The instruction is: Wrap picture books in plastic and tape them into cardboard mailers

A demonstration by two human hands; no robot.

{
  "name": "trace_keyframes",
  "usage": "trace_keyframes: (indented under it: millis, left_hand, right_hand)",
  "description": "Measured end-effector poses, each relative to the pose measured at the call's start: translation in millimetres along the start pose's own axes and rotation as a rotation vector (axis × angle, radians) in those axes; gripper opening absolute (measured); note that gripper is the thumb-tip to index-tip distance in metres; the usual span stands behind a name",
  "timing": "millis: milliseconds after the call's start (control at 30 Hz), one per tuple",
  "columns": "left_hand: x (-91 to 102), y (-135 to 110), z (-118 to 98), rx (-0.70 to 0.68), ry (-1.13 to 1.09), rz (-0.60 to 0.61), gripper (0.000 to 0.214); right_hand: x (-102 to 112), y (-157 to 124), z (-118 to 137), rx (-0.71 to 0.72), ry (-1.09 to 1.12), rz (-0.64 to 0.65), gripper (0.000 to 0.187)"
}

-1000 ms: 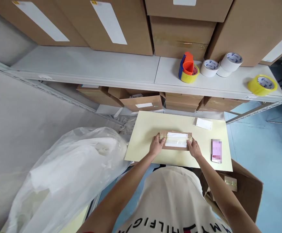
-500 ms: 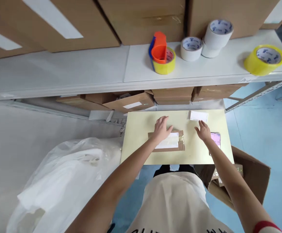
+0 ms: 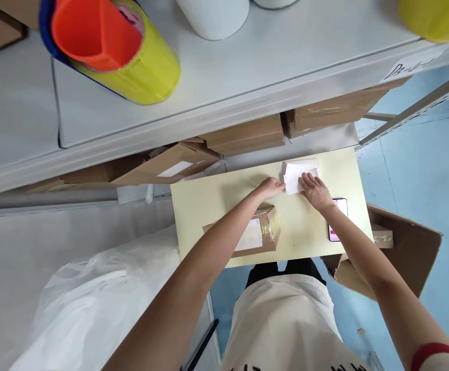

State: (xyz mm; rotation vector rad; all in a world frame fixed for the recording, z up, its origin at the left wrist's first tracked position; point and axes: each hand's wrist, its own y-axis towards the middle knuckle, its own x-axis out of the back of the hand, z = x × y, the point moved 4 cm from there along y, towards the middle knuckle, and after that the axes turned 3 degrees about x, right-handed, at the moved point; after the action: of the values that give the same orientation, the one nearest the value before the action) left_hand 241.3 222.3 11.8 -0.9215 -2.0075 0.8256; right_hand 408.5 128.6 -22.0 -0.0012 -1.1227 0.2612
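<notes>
1. Head view, progress: the cardboard box point(image 3: 253, 252) lies on the bench point(image 3: 301, 229), seemingly closed with clear tape point(image 3: 271, 228) and already carrying a white label point(image 3: 249, 237); this part looks done.
2. Head view, hands: the left hand point(image 3: 270, 188) seems to pinch the edge of a white sheet point(image 3: 293, 179); the right hand point(image 3: 317, 193) rests extended fingers upon it. The sheet overlaps other papers point(image 3: 313, 164), apparently not yet separated.
3. Head view, materials: the box is brown, matte and elongated; its tape is shiny, wrinkled; the sheet appears thin, flat.
</notes>
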Motion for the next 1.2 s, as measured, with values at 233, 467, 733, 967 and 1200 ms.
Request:
trace_keyframes:
  millis: [233, 467, 733, 967, 1200]
  left_hand:
    - [-6.3, -9.9, -14.7, 0.193, -0.220, 0.071, 0.031]
    - [14.3, -27.5, -20.5, -0.100, -0.163, -0.240, 0.005]
    - [69.6, -72.1, -35.5, -0.411, 0.235, -0.529, 0.012]
    - [26.5, -83.6, -77.1, -0.702, 0.475, -0.474, 0.015]
    - [16.3, -58.8, -82.3, -0.584, 0.584, -0.190, 0.031]
  right_hand:
    - [2.5, -10.9, 2.5, 0.062, 0.142, -0.099, 0.038]
    - [41.4, -14.6, 24.4, 0.092, 0.314, -0.299, 0.040]
    - [88.2, 18.7, 2.3, 0.171, 0.542, -0.122, 0.048]
    - [90.1, 29.6, 17.5, 0.266, 0.473, -0.106, 0.044]
    - [92.1, 28.6, 17.7, 0.300, 0.418, -0.144, 0.029]
